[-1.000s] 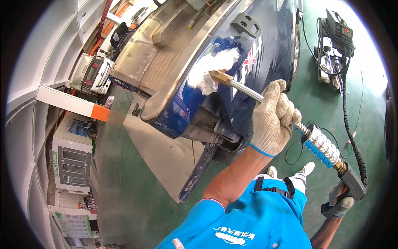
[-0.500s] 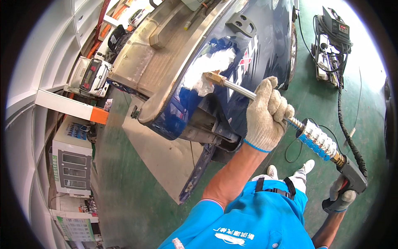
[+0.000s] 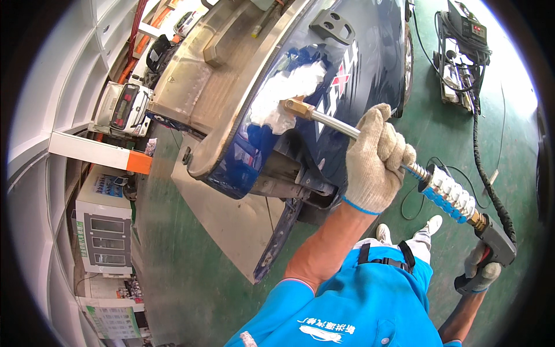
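Observation:
A dent puller [image 3: 335, 124] with a slide hammer reaches from the vehicle's side to my right hand. My left hand [image 3: 376, 159], in a knitted white glove, is wrapped round its metal rod. The gloved right hand [image 3: 483, 269] is closed on the black pistol handle [image 3: 494, 240]. Between the hands sits the ribbed silver-and-blue slide weight [image 3: 448, 194]. At the far end, the brass-coloured tip [image 3: 296, 107] meets a bare, shiny metal patch [image 3: 283, 87] on the dark blue body panel [image 3: 237, 165]. Whether the tip is fixed to the metal, I cannot tell.
A thick black cable [image 3: 484, 179] runs from the handle to a wheeled machine [image 3: 462, 63] at the far right. Beside the panel is an open cargo bed [image 3: 202, 95]. A beige panel [image 3: 222, 214] lies below it on the green floor [image 3: 191, 295]. Thin cable loops [image 3: 411, 208] lie near my feet.
The view has shifted slightly. Both hands keep their grips, and the puller's tip stays at the bare metal patch. The slide weight sits about as before.

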Demonstrator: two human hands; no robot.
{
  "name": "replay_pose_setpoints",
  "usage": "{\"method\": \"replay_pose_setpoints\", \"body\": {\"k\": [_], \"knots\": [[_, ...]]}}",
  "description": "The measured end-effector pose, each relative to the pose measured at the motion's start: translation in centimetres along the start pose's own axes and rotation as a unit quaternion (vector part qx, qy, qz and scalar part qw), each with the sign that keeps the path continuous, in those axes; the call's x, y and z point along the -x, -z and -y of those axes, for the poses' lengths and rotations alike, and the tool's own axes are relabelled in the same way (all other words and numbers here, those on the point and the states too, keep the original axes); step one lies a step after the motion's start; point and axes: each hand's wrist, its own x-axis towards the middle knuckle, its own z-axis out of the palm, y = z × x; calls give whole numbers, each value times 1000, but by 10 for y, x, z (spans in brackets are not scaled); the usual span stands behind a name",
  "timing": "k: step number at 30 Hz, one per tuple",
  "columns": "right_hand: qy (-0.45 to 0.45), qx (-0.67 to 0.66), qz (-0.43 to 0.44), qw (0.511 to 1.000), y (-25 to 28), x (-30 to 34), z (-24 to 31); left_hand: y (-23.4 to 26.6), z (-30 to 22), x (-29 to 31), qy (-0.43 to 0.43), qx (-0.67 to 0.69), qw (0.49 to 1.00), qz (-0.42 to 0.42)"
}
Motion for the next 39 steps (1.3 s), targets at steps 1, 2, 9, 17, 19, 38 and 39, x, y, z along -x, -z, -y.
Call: {"method": "replay_pose_setpoints", "body": {"k": [1,2,9,17,19,38,39], "knots": [[8,5,-19,1000,-7,1,2,1,2,0,-2,-3,1000,0],[16,10,-38,999,-14,1,4,1,3,0,-2,-6,1000,1],[-25,-25,32,999,7,0,2,-1,-1,1,-13,-14,1000,6],[-13,-18,16,1000,-12,-6,10,-2,1,1,-13,-16,1000,-12],[-12,-19,12,1000,-10,-5,9,1,2,1,-12,-10,1000,-2],[-45,-61,24,997,9,-2,8,1,1,1,-18,-13,1000,7],[-46,-63,29,997,12,-1,7,1,1,1,-17,-13,1000,8]]}}
